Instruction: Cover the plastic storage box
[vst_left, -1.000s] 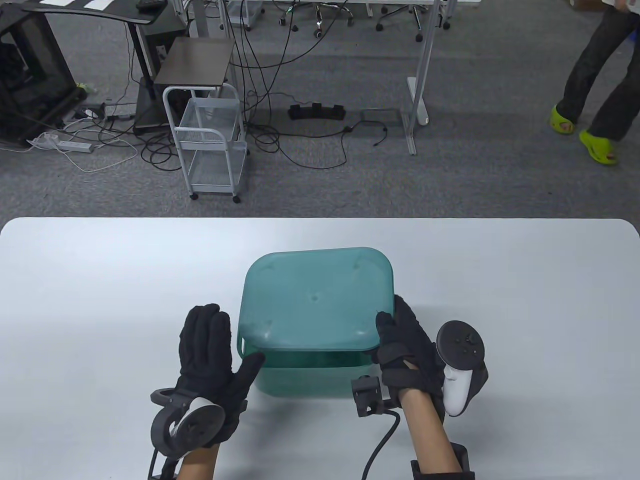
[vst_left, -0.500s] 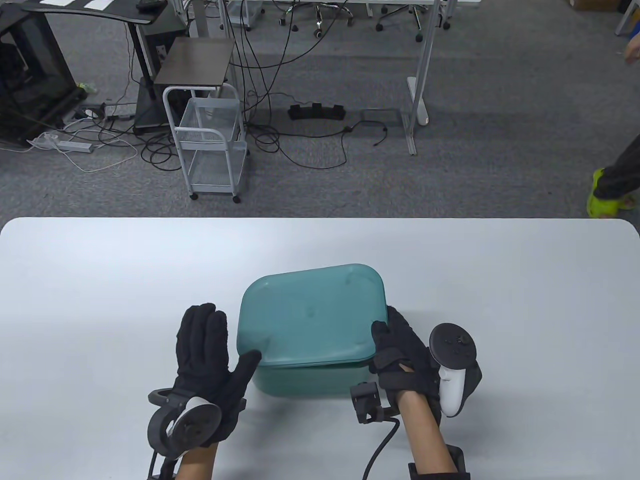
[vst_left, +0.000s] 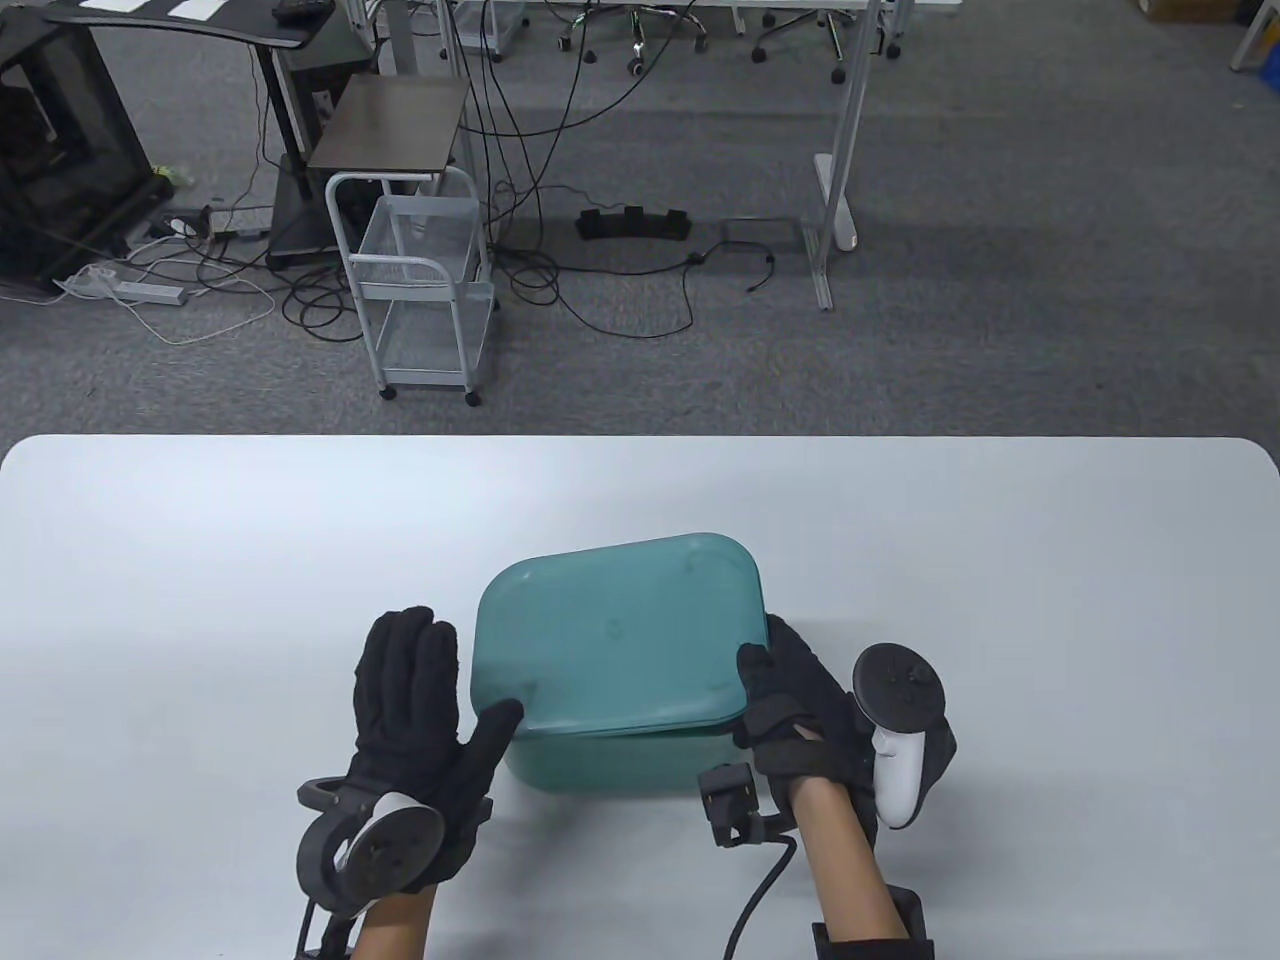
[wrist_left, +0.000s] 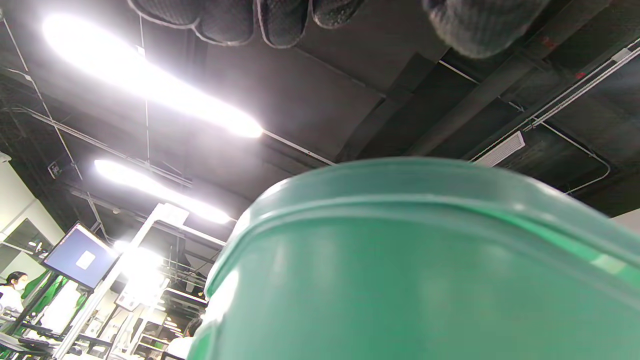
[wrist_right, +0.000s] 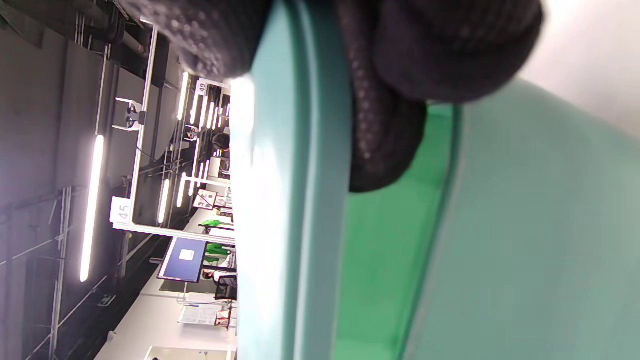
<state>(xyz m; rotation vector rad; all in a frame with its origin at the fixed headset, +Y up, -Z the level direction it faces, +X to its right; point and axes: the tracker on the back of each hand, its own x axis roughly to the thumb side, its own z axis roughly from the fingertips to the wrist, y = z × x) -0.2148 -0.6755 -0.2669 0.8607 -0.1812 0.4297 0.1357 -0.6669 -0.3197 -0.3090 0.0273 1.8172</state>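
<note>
A teal plastic storage box (vst_left: 610, 762) stands on the white table (vst_left: 200, 560) near its front edge. Its teal lid (vst_left: 615, 630) lies on top, slightly askew. My right hand (vst_left: 790, 700) grips the lid's right edge; in the right wrist view the thumb lies over the lid (wrist_right: 290, 200) and the fingers curl under it against the box (wrist_right: 525, 240). My left hand (vst_left: 420, 690) is spread flat beside the box's left side, its thumb touching the lid's front left corner. The left wrist view shows the box (wrist_left: 425, 280) from below.
The table stretches wide to both sides and behind the box. Beyond its far edge are a white wire cart (vst_left: 420, 290), cables on the carpet and desk legs (vst_left: 840, 150).
The right hand has lowered the lid from a raised tilt down onto the box. The left hand has stayed beside the box. A person at the far right has left the view.
</note>
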